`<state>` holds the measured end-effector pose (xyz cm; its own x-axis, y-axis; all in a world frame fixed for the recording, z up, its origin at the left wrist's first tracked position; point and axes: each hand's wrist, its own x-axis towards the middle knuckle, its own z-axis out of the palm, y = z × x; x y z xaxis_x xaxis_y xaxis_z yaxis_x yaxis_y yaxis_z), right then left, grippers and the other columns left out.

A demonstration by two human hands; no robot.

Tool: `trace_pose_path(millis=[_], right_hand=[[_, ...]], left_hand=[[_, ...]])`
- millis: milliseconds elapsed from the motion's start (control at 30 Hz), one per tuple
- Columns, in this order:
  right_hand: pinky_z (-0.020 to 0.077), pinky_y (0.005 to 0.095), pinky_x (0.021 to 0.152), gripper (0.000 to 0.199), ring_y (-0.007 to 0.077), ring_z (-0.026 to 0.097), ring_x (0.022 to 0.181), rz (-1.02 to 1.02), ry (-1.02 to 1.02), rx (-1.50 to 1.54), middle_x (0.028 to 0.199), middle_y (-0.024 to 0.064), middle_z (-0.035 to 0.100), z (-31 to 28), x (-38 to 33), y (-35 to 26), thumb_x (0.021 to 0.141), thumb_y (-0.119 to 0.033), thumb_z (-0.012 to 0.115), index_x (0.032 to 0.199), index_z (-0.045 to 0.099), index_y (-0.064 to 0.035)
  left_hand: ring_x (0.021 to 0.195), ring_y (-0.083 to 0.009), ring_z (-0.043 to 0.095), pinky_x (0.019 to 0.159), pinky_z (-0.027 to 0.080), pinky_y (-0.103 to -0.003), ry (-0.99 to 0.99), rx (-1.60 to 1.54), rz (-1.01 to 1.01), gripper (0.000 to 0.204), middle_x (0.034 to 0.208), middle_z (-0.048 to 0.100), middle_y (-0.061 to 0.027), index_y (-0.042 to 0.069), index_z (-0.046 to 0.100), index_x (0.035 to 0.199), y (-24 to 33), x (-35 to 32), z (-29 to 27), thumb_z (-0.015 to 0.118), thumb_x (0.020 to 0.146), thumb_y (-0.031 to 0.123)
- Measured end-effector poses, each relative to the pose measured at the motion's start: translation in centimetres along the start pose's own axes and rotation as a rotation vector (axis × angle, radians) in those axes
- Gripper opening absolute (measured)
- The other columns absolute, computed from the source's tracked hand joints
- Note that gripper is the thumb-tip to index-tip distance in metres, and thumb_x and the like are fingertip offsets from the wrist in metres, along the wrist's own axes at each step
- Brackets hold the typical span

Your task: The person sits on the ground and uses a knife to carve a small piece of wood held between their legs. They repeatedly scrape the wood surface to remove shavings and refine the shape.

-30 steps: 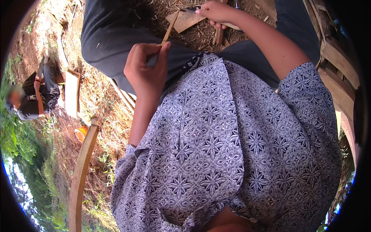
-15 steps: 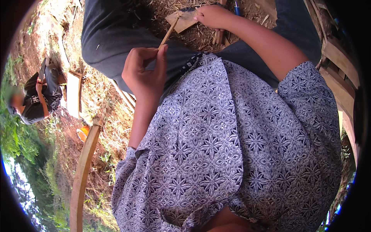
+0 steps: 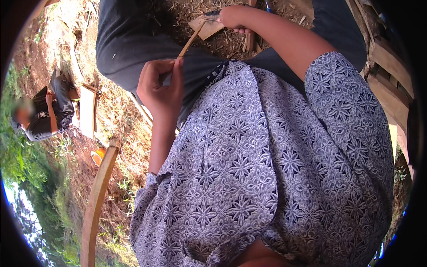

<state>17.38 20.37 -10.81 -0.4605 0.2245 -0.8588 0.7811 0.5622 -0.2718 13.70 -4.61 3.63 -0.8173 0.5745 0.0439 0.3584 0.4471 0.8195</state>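
Upper centre: a thin pale wooden strip (image 3: 192, 39) is pinched in the closed left hand (image 3: 160, 86). Its far end is met by the right hand (image 3: 233, 18), fingers curled around a dark blade (image 3: 212, 15) beside a flat tan wood piece (image 3: 209, 29).

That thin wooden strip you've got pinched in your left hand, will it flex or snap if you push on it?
The thin wooden strip looks long and very slender, so it probably bends easily and could snap under a hard sideways push. It likely weighs little: the left hand holds its near end by the fingertips alone. The right hand is at its far end, by a flat wood piece.
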Motion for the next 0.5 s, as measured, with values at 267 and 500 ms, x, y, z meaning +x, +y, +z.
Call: trace_pose_path(millis=[267,500], right_hand=[[0.0490,0.0325,0.045,0.040,0.0156,0.058,0.051,-0.143,0.008,0.252,0.072,0.0056,0.064,1.0,2.5,4.6,0.106,-0.047,0.053,0.115,0.063,-0.0091],[0.0506,0.0331,0.044,0.039,0.0143,0.062,0.051,-0.200,0.062,0.298,0.066,0.0040,0.064,0.8,-1.9,4.3,0.105,-0.047,0.054,0.108,0.062,-0.0086]], left_hand=[[0.076,-0.0220,0.072,0.066,0.056,-0.031,-0.049,0.122,0.212,0.018,0.087,0.071,-0.0102,0.001,0.065,0.082,-0.6,0.2,0.0,0.083,0.083,-0.001],[0.076,-0.0250,0.072,0.065,0.055,-0.033,-0.141,0.162,0.245,0.019,0.088,0.070,-0.0106,0.001,0.065,0.083,-0.7,1.2,0.1,0.084,0.082,0.000]])
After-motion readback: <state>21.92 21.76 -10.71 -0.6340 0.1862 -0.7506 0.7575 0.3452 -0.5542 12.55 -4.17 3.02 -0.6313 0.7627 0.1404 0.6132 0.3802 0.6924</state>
